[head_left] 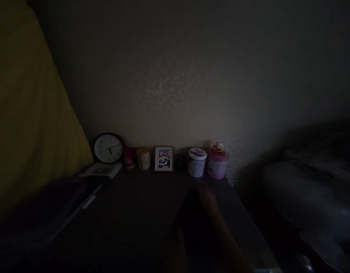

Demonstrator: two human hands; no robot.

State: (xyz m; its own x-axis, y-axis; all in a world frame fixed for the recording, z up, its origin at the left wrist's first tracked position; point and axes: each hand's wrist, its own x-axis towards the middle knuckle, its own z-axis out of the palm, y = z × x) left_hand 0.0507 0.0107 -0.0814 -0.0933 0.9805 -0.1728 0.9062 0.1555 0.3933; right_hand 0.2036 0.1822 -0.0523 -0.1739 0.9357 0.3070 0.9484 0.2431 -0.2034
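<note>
Right hand (209, 201) reaches over the far right edge of a dark object (193, 220), its fingers seemingly bent; from my end, the gloom hides whether they grip it or merely rest there. I see the left hand (179, 248) low by the object's near left side, but I cannot tell how far open it is, or whether it has hold of anything. The dark object sits between the 2 hands over the table (129, 216), nearer to me than the white tub (196, 167), and I cannot make out what it is.

As for progress, I judge the handling of this object to be midway, since both hands are at it; how much is left, I cannot say. Along the wall (243, 87), the clock (108, 148), red container (129, 161), tan container (143, 159), framed panda picture (164, 160) and pink tub (217, 167) stand in a row with the white tub, a figurine (219, 148) topping the pink 1. Neither hand touches that row.
</note>
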